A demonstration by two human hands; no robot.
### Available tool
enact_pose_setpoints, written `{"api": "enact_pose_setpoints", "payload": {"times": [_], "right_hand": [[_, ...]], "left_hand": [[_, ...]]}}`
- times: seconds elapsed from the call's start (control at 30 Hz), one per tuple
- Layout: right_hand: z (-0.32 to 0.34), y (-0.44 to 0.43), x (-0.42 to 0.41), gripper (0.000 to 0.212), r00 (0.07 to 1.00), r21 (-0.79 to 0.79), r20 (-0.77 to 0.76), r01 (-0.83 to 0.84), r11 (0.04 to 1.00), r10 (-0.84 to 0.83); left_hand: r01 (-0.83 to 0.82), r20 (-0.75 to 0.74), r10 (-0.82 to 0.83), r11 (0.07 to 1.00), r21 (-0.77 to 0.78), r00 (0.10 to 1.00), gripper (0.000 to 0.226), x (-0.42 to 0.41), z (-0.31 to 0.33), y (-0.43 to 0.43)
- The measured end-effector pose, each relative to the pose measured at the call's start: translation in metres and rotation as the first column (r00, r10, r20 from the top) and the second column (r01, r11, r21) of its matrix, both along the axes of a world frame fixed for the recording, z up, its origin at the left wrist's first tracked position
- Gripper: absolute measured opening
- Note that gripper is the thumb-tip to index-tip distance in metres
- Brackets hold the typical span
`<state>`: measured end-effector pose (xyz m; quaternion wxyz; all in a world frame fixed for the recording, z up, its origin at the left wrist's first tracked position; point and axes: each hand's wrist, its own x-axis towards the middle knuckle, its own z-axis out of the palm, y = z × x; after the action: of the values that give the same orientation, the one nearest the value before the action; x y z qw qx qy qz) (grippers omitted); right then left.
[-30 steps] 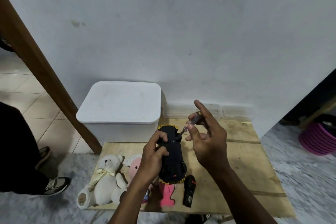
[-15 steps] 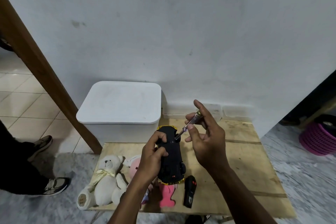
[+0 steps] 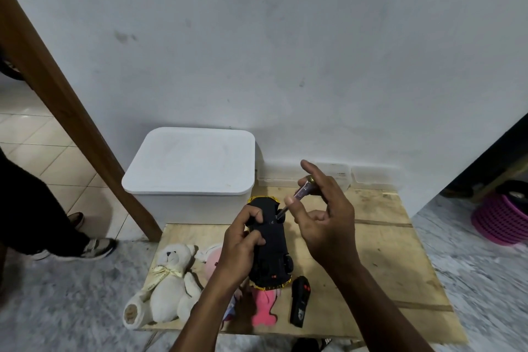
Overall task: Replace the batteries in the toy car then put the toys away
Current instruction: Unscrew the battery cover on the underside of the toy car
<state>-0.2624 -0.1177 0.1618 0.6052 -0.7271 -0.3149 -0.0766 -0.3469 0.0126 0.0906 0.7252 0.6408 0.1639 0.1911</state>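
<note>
A black toy car [image 3: 271, 248] with gold trim is held upside down above the wooden table [image 3: 385, 251], its underside facing me. My left hand [image 3: 243, 246] grips its left side. My right hand [image 3: 323, 214] pinches a small screwdriver [image 3: 300, 194] whose tip touches the car's underside near the far end. A black remote control [image 3: 300, 304] lies on the table near the front edge. A white teddy bear [image 3: 168, 283] and a pink soft toy [image 3: 264, 311] lie at the table's front left.
A white lidded storage box [image 3: 191, 163] stands at the back left, against the wall. Small clear containers [image 3: 371, 176] sit along the wall behind the table. Another person's leg and shoe [image 3: 94, 247] are on the floor at left. A pink basket [image 3: 500, 220] stands at right.
The person at left has shifted their leg and foot. My hands, the car and the screwdriver stay nearly where they were, the fingers on the screwdriver shifting slightly.
</note>
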Motion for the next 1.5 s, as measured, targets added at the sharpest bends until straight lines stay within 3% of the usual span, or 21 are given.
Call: {"api": "enact_pose_setpoints", "payload": {"times": [0.57,0.7,0.83,0.93,1.0,1.1,1.2,1.33,1.5], "right_hand": [[-0.003,0.004,0.003,0.078,0.996,0.002,-0.095,-0.006,1.0,0.006],[0.004,0.003,0.011,0.077,0.961,0.117,-0.277,0.029,0.993,0.005],[-0.005,-0.012,0.049,0.058,0.893,0.252,-0.444,0.2,0.947,-0.071],[-0.045,-0.026,0.088,0.054,0.825,0.114,-0.539,0.271,0.956,-0.17],[-0.087,-0.038,0.107,0.053,0.815,-0.12,-0.507,0.256,0.959,-0.281],[-0.146,-0.055,0.119,0.056,0.781,-0.433,-0.486,0.175,0.884,-0.393],[-0.185,-0.066,0.12,0.056,0.725,-0.545,-0.546,0.073,0.835,-0.42],[-0.217,-0.076,0.123,0.054,0.791,-0.686,-0.469,-0.045,0.727,-0.393],[-0.226,-0.075,0.121,0.055,0.846,-0.744,-0.405,-0.084,0.663,-0.347]], "left_hand": [[0.02,-0.017,-0.02,1.0,0.001,1.0,0.022,0.006,-0.002,0.002],[0.032,-0.005,-0.032,0.998,-0.045,0.999,0.022,0.01,-0.001,-0.001],[0.014,0.001,-0.014,0.998,-0.054,1.0,0.024,0.015,-0.004,0.001],[0.011,0.011,-0.01,0.998,-0.064,1.0,0.022,0.018,-0.005,0.0],[0.01,0.005,-0.009,0.997,-0.073,1.0,0.022,0.02,-0.006,-0.002],[0.007,-0.017,-0.008,0.997,-0.072,1.0,0.026,0.023,-0.01,-0.002],[0.008,-0.04,-0.011,0.998,-0.068,0.999,0.029,0.027,-0.014,-0.003],[0.01,-0.068,-0.016,0.996,-0.092,0.998,0.027,0.032,-0.02,-0.004],[0.011,-0.074,-0.019,0.993,-0.116,0.997,0.027,0.038,-0.023,-0.004]]}}
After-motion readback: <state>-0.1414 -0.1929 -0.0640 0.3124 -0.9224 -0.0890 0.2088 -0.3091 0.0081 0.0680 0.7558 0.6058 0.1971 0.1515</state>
